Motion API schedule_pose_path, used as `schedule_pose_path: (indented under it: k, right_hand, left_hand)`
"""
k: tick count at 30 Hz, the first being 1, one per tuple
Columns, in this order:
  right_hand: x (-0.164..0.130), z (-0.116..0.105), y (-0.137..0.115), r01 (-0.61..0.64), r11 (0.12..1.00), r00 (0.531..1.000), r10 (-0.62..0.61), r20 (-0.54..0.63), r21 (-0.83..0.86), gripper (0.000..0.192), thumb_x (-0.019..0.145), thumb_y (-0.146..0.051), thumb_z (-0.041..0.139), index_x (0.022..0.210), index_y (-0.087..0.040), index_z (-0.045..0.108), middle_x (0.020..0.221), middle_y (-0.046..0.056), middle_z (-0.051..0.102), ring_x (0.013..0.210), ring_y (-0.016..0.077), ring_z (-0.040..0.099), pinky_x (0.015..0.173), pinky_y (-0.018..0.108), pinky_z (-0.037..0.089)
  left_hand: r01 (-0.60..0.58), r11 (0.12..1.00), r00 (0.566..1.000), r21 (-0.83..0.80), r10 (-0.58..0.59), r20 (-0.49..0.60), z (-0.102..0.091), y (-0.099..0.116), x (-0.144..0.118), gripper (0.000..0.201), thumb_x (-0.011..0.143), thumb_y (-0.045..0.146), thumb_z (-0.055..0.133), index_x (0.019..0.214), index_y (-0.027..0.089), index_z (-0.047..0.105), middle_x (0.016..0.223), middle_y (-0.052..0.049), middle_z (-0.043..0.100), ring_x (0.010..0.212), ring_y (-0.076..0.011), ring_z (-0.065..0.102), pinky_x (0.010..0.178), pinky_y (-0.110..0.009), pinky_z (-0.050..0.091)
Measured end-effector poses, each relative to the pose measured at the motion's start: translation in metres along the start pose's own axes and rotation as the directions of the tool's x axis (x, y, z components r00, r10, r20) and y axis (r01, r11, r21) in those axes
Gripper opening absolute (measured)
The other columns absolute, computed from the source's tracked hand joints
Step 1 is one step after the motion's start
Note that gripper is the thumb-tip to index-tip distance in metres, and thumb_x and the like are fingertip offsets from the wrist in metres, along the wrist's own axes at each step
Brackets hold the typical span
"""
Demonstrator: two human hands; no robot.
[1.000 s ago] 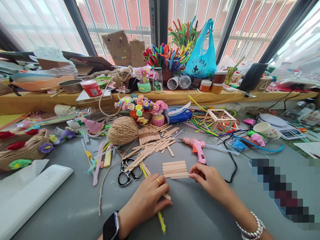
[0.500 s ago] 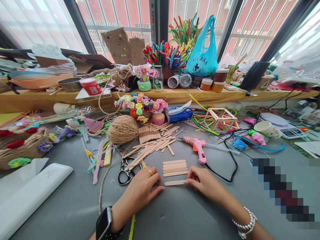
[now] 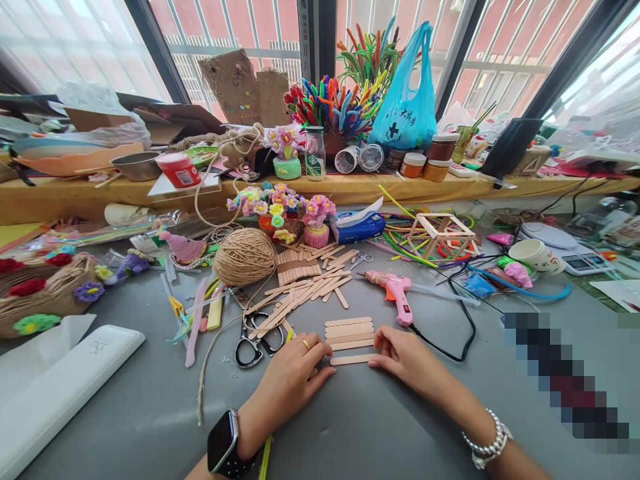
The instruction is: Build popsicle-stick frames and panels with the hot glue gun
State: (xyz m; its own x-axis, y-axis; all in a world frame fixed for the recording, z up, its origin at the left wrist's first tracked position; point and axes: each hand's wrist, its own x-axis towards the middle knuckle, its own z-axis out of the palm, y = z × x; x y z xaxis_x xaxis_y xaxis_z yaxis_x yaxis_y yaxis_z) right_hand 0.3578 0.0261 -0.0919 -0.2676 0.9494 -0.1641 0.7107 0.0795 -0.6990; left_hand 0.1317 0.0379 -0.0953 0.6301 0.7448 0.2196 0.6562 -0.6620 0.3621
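Note:
A loose wooden craft stick lies level in front of a short stack-like row of craft sticks set side by side on the grey table. My right hand pinches its right end between thumb and fingers. At the stick's left end is my left hand, its curled fingers and thumb apart around the tip; whether they touch it I cannot tell. Black-handled scissors lie left of that hand. Behind the row is a pile of loose craft sticks.
A pink glue gun with a black cord lies right of the sticks. Behind are a twine ball, small silver scissors, a stick frame and a tissue pack. A white power bank lies left.
My left hand has moved slightly right, to the loose stick's left end. The stick has shifted a little away from me, closer to the row, with my right hand still on it.

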Motion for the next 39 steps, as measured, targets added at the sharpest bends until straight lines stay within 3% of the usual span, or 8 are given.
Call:
schedule_pose_path:
  k: [11,17,24,39]
  right_hand:
    - [0.002,0.008,-0.002,0.031,0.998,0.996,-0.036,-0.078,-0.063,0.009,0.077,-0.025,0.053,0.073,-0.019,0.046,0.068,-0.001,0.056,0.062,0.0132,0.05,0.055,0.022,0.036]
    - [0.003,0.009,-0.001,0.033,0.998,0.995,-0.039,-0.089,-0.061,0.01,0.077,-0.024,0.052,0.073,-0.02,0.045,0.069,-0.001,0.056,0.062,0.0135,0.05,0.056,0.022,0.036]
    - [0.003,0.008,-0.001,0.014,0.998,0.995,-0.02,-0.099,-0.065,0.01,0.077,-0.024,0.052,0.072,-0.019,0.045,0.069,-0.001,0.056,0.063,0.0137,0.05,0.056,0.023,0.036]
    - [0.005,0.011,0.002,0.003,0.998,0.994,-0.009,-0.107,-0.057,0.008,0.077,-0.023,0.05,0.072,-0.019,0.045,0.071,0.0,0.057,0.064,0.0146,0.05,0.057,0.024,0.036]
  left_hand:
    - [-0.003,0.999,1.0,0.038,0.004,-0.025,0.003,0.001,0.003,0.013,0.083,0.02,0.041,0.081,0.02,0.054,0.077,-0.002,0.056,0.068,-0.0146,0.052,0.062,-0.025,0.041]
    - [0.033,0.998,0.999,0.054,-0.031,-0.044,0.004,0.0,0.002,0.009,0.081,0.022,0.045,0.086,0.019,0.051,0.076,-0.002,0.056,0.069,-0.0168,0.054,0.062,-0.028,0.043]
    - [0.06,0.998,0.994,-0.003,-0.06,-0.088,0.007,-0.002,0.001,0.019,0.078,0.021,0.049,0.097,0.018,0.046,0.077,-0.001,0.057,0.069,-0.0162,0.056,0.063,-0.029,0.045]
    - [0.073,0.997,0.995,-0.013,-0.074,-0.068,0.01,-0.005,0.001,0.011,0.08,0.024,0.046,0.09,0.019,0.047,0.077,-0.002,0.057,0.069,-0.0164,0.056,0.062,-0.028,0.044]
